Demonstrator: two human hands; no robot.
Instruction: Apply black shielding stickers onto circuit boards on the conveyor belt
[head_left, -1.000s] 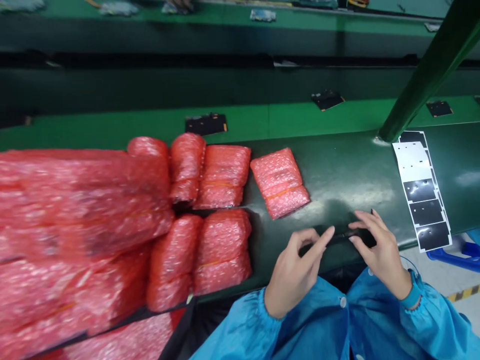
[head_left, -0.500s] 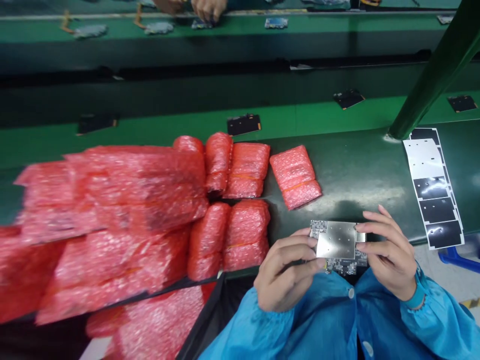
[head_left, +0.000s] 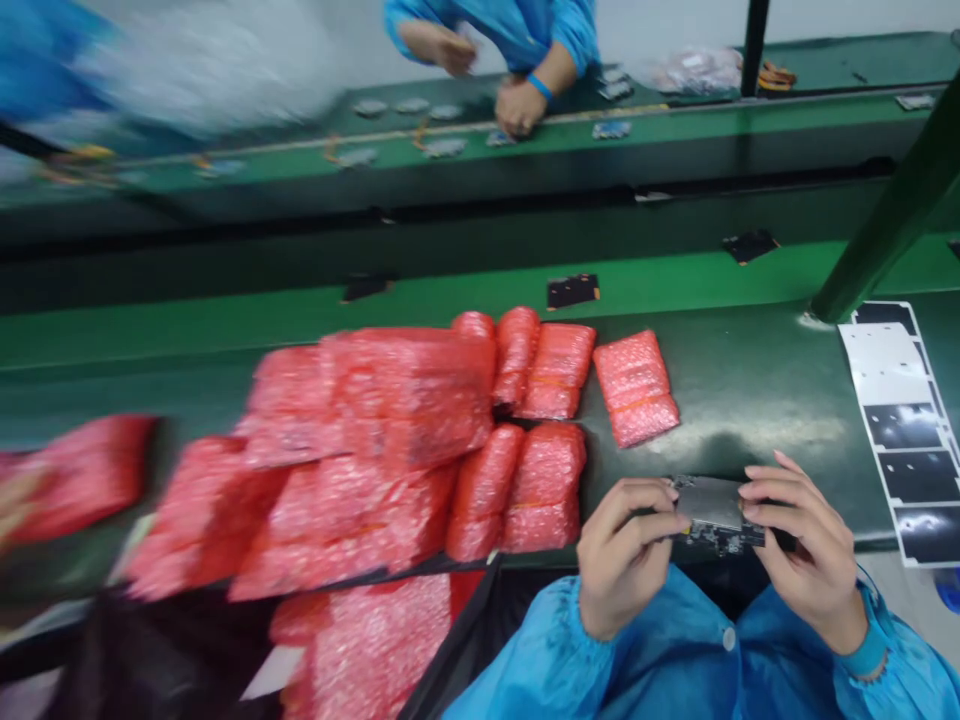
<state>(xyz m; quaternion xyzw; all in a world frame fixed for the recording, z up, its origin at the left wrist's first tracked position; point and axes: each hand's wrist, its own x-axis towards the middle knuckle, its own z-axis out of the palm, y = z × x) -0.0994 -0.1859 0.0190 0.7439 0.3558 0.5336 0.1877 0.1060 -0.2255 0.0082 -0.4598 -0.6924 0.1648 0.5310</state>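
Between my two hands is a circuit board [head_left: 712, 512] with a flat metal shield plate on its upper face, held just over the table's near edge. My left hand [head_left: 628, 545] pinches its left end between thumb and fingers. At the opposite end, my right hand [head_left: 806, 540] grips the edge, the upper fingers resting near the plate. The board is tilted, so the plate looks darker and narrower. Beyond it lies one red bubble-wrap packet [head_left: 636, 388] closed with an orange band.
Red bubble-wrap bundles [head_left: 375, 400] are heaped to my left. A sheet of black stickers [head_left: 911, 440] lies at right near a green post [head_left: 877, 220]. Black flat pieces [head_left: 573, 291] sit on the green conveyor strip [head_left: 480, 290]. Across it, a co-worker's hand [head_left: 521, 105] handles a small board; another person's hand shows far left.
My view has swung left and up, bringing the co-worker's arms and more bundles into sight. The board has tilted in my hands, its plate turning from bright to dark.
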